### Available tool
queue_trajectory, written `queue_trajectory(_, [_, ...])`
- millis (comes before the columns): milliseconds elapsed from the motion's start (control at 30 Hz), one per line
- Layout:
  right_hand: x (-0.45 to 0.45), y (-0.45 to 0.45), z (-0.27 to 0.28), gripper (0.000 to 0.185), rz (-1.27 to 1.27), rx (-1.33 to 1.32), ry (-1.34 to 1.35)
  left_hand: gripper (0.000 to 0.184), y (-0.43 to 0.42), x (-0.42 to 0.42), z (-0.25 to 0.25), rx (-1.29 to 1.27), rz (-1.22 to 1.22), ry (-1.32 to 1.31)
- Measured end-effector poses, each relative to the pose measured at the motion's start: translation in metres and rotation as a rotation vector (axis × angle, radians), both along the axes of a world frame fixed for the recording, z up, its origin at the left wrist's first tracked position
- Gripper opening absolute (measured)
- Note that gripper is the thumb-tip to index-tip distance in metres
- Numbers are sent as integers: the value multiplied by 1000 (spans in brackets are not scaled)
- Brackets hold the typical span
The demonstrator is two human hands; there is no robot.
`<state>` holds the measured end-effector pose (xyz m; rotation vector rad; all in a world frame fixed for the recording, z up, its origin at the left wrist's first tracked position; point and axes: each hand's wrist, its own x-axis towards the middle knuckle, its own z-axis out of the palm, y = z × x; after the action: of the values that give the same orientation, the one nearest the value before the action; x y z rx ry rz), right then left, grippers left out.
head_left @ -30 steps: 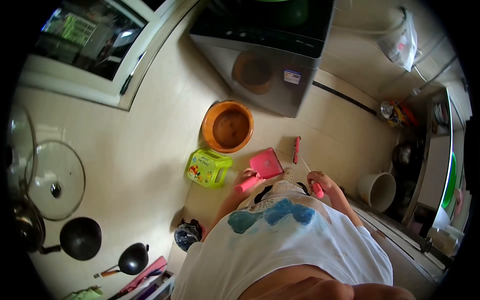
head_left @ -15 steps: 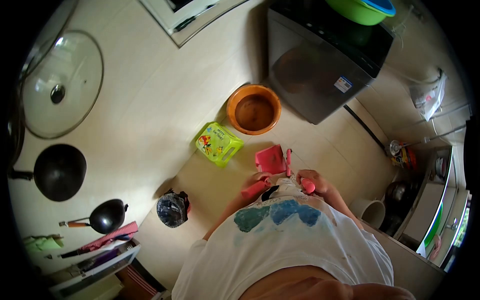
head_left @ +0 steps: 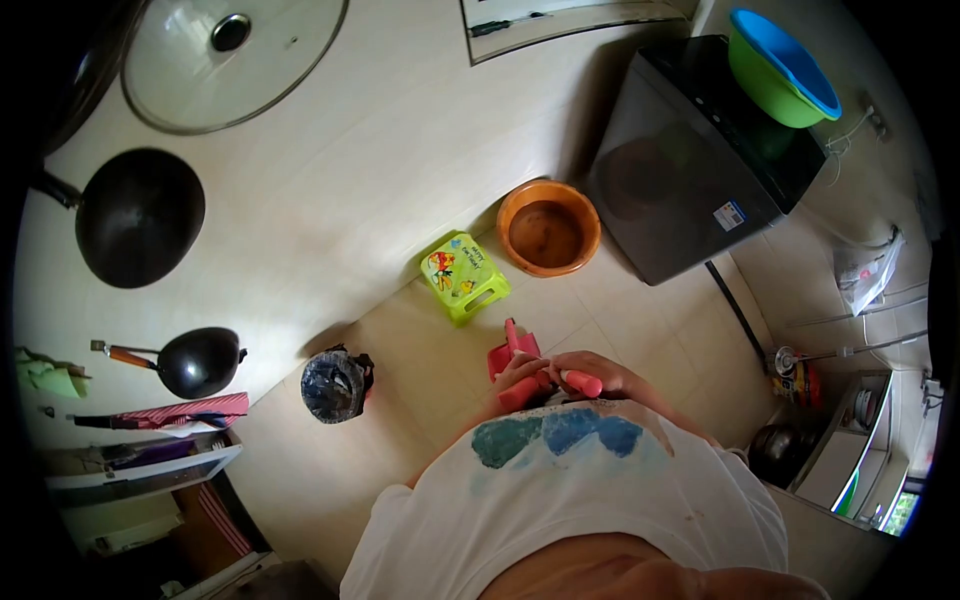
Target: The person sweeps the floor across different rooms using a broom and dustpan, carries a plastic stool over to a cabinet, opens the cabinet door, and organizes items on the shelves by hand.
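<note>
R hand (head_left: pixel 608 374) has come in to meet L hand (head_left: pixel 522 375); pink plastic brush (head_left: pixel 583 383) now overlaps pink plastic dustpan (head_left: pixel 498 362), so they're held as a pair. Fingers: R clamped on brush handle, L on pan handle. Both near, right of black-lined bin (head_left: pixel 333 386).

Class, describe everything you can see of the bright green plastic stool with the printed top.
The bright green stool, apparently plastic, stands upright on the pale tiled floor, close to the off-white wall and near the round orange-brown basin. Its top bears colourful cartoon pictures and dark lettering; one side has a long handle opening. Nothing rests on it.
</note>
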<state>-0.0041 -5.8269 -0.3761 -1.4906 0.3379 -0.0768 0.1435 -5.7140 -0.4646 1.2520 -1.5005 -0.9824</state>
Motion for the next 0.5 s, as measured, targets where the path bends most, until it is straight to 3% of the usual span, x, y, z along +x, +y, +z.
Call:
queue_trajectory(67, [13,4,8,24,35,156,105,37,11,8,-10,-98,27,24])
queue_trajectory(100, [20,6,12,24,58,312,211,35,16,12,-4,-10,53,84])
queue_trajectory(167, [32,11,20,24,96,312,160,33,25,17,6,77,88,144])
queue_trajectory(233, [46,18,33,24,130,311,108,29,27,24,25,202,10,456])
queue_trajectory(267, [55,23,42,25,69,441,269,29,32,27,9,198,16,455])
queue_trajectory(300, [63,27,48,26,6,568,431,27,38,30,-22,351,15,704])
queue_trajectory(367, [74,33,48,26,40,500,353,24,44,37,-30,495,17,953])
queue_trajectory(433, [84,40,45,26,75,435,278,21,49,43,0,293,156,596])
queue_trajectory(500, [94,48,37,26,61,515,293,19,57,51,6,369,174,680])
